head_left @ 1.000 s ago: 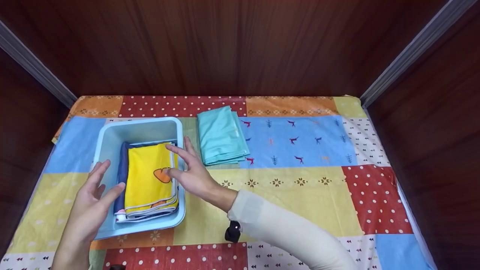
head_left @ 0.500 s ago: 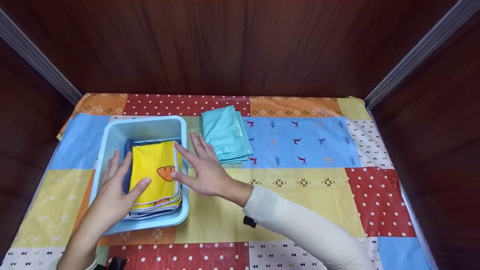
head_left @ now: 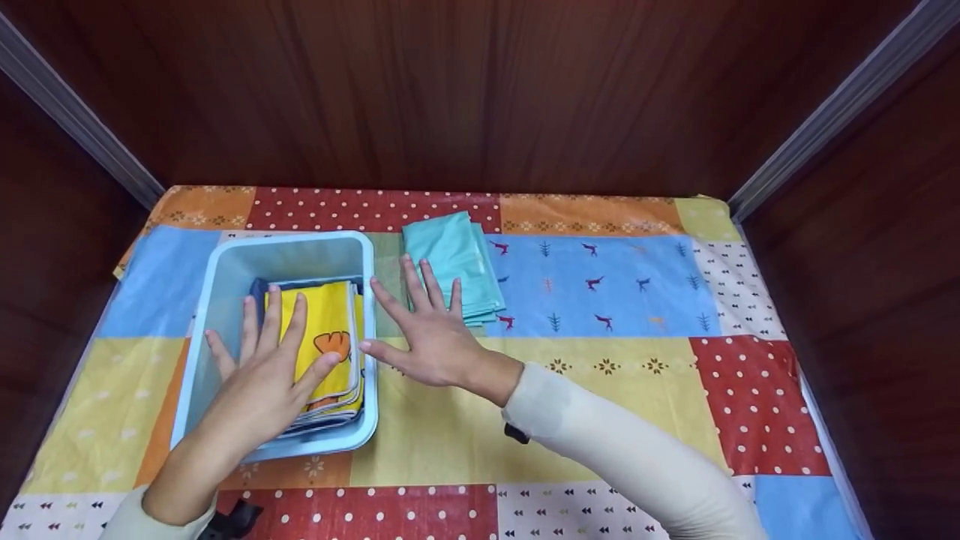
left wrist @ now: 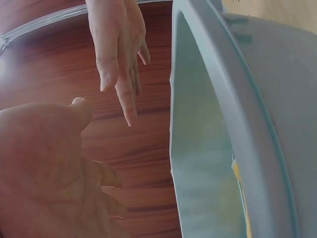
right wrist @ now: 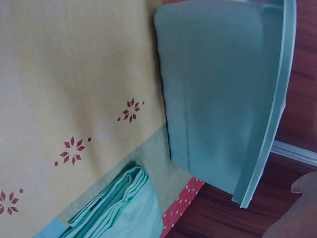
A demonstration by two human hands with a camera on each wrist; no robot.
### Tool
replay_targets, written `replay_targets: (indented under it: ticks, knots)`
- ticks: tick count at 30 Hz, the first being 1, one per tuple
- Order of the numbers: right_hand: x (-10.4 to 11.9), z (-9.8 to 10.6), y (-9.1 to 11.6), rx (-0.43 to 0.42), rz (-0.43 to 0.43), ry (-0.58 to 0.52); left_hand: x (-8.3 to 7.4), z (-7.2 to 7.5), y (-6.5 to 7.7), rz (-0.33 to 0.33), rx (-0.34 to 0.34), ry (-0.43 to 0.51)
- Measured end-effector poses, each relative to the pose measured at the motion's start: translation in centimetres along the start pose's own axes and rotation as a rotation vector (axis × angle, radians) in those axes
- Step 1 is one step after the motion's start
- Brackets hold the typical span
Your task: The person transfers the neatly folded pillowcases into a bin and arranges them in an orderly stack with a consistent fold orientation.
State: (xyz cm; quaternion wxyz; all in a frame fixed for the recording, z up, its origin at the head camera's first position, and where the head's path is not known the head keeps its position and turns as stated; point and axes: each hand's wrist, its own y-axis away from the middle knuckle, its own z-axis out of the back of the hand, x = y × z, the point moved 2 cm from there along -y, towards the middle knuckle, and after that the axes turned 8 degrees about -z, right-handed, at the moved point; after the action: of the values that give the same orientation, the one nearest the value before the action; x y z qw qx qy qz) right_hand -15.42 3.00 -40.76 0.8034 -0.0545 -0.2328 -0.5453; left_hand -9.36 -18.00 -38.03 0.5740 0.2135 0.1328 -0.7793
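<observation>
My left hand hovers over the light blue plastic bin, fingers spread and holding nothing. Inside the bin lies a folded yellow cloth with an orange printed shape and pale edging, partly covered by that hand. Dark blue fabric peeks out beneath it. My right hand is spread above the sheet just right of the bin, palm down, its fingertips overlapping a folded teal cloth in the head view. From the left wrist, both hands appear raised above the bin's rim.
A patchwork-printed sheet covers the surface under everything. Dark wood-grain panels enclose the back and both sides, with grey metal strips at the corners. The teal cloth's layered edge lies near the bin's outer wall.
My left hand has moved rightward and up from the bin's left side to over the yellow cloth. The right hand has shifted right, off the bin, its fingers spreading wider. Bin and cloths stay put.
</observation>
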Motion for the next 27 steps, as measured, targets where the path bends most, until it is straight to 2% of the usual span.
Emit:
replay_targets:
  ticks: [12, 27]
  knots:
    - [-1.2, 0.7, 0.0, -0.013, -0.023, -0.01, -0.7, 0.1, -1.0, -0.026, 0.021, -0.025]
    - [-3.8, 3.1, -0.2, -0.062, -0.062, -0.015, -4.2, 2.1, -5.1, -0.081, 0.08, -0.05]
